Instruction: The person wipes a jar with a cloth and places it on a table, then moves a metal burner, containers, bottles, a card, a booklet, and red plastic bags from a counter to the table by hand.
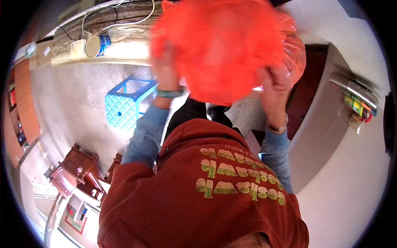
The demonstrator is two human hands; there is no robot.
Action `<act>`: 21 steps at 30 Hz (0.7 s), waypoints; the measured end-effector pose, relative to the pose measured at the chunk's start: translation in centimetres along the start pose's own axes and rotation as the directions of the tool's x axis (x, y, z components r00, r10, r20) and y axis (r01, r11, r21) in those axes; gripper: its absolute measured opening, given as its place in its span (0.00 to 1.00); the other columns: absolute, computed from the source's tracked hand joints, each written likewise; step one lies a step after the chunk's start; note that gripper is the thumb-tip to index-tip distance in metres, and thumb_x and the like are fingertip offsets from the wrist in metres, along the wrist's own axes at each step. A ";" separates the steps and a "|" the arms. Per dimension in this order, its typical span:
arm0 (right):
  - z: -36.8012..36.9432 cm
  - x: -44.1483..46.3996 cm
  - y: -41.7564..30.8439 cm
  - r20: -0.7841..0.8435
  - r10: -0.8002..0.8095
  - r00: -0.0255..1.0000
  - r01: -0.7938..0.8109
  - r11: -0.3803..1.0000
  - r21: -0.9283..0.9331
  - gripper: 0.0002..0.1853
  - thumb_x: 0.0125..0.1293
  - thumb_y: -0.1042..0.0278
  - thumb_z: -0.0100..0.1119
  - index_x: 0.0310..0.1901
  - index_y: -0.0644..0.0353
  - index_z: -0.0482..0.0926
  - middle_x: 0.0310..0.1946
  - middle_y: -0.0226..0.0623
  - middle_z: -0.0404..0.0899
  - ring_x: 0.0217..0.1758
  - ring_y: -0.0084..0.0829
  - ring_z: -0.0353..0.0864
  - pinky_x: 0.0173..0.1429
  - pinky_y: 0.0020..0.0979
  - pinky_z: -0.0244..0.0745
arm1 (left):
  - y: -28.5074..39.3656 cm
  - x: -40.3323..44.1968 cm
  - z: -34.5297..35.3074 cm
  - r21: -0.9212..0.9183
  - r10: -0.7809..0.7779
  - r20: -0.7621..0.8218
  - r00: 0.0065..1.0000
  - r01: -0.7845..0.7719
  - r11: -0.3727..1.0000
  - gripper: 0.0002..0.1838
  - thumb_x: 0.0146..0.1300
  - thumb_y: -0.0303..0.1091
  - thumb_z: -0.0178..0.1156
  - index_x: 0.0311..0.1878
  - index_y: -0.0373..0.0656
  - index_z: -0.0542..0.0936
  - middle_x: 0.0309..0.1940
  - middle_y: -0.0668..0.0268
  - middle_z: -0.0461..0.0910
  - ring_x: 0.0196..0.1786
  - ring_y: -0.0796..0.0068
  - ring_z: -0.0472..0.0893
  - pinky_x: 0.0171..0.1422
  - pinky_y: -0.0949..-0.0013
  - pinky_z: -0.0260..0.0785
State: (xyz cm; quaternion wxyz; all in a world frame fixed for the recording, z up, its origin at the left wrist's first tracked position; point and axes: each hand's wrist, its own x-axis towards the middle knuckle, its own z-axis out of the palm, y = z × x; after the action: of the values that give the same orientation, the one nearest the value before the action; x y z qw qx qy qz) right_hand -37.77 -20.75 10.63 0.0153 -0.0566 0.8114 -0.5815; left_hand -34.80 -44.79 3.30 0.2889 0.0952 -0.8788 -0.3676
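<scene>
A large bright red item (219, 49), blurred by motion, fills the top centre; whether it is cloth or plastic is hard to tell. My left hand (166, 68), with a green band at the wrist, grips its left edge. On the lower right edge, my right hand (275, 89) holds it with bent fingers; a bracelet circles that wrist. Sheer red plastic (294, 53) shows behind the item on the right. Some fingertips of both hands are hidden or smeared.
A blue plastic stool (122, 108) stands on the floor to the left. Above it, a shelf (128, 53) bears a blue-labelled tin (98, 46) and white cables. Brown wooden furniture (82, 165) is at lower left. Packets (357, 105) hang at the right wall.
</scene>
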 end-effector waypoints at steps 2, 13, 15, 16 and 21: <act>2.5 0.0 -0.1 0.004 -0.005 1.000 0.004 0.991 0.135 0.09 0.59 0.75 0.55 0.42 0.64 0.77 0.31 0.31 0.77 0.35 0.21 0.74 0.38 0.22 0.71 | -2.8 1.8 -4.8 -0.585 -0.573 -0.101 0.813 0.417 0.695 0.19 0.62 0.37 0.49 0.53 0.37 0.71 0.47 0.60 0.75 0.48 0.68 0.74 0.54 0.64 0.68; -1.7 0.2 4.6 -0.081 0.179 0.981 -0.171 0.981 0.092 0.07 0.60 0.78 0.52 0.39 0.65 0.77 0.31 0.28 0.76 0.33 0.18 0.72 0.37 0.20 0.68 | -26.4 3.2 -9.6 -0.880 -0.856 -0.098 0.507 0.358 0.313 0.19 0.62 0.31 0.40 0.55 0.39 0.69 0.50 0.55 0.74 0.50 0.55 0.75 0.53 0.51 0.71; -3.5 0.2 6.4 -0.175 0.062 0.983 -0.070 0.997 -0.042 0.07 0.60 0.80 0.52 0.38 0.65 0.77 0.34 0.26 0.75 0.36 0.16 0.72 0.41 0.19 0.69 | -26.5 4.7 -9.1 -0.849 -0.827 -0.066 0.558 0.405 0.341 0.18 0.63 0.31 0.39 0.54 0.39 0.69 0.50 0.55 0.74 0.50 0.55 0.76 0.53 0.51 0.71; -4.1 0.3 6.8 -0.172 0.068 0.983 -0.077 0.996 -0.048 0.07 0.60 0.80 0.52 0.38 0.65 0.77 0.34 0.26 0.75 0.36 0.16 0.72 0.41 0.19 0.69 | -26.5 5.8 -9.0 -0.815 -0.785 -0.034 0.618 0.438 0.380 0.17 0.63 0.30 0.39 0.53 0.38 0.70 0.50 0.55 0.74 0.49 0.55 0.76 0.53 0.51 0.72; -6.0 0.7 7.5 -0.379 0.078 0.922 -0.143 0.979 -0.145 0.09 0.56 0.78 0.58 0.40 0.66 0.78 0.35 0.30 0.78 0.36 0.19 0.74 0.42 0.21 0.70 | -28.3 8.9 -8.4 -0.878 -0.734 -0.051 0.677 0.321 0.357 0.16 0.63 0.32 0.41 0.51 0.38 0.71 0.47 0.55 0.76 0.51 0.56 0.75 0.55 0.50 0.70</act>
State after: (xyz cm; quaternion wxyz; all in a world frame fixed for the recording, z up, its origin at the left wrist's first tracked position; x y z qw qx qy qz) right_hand -39.61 -12.75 5.50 -0.1104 0.0993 0.8480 -0.5087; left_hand -38.50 -73.28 -7.89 0.3482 0.3181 -0.4306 -0.7695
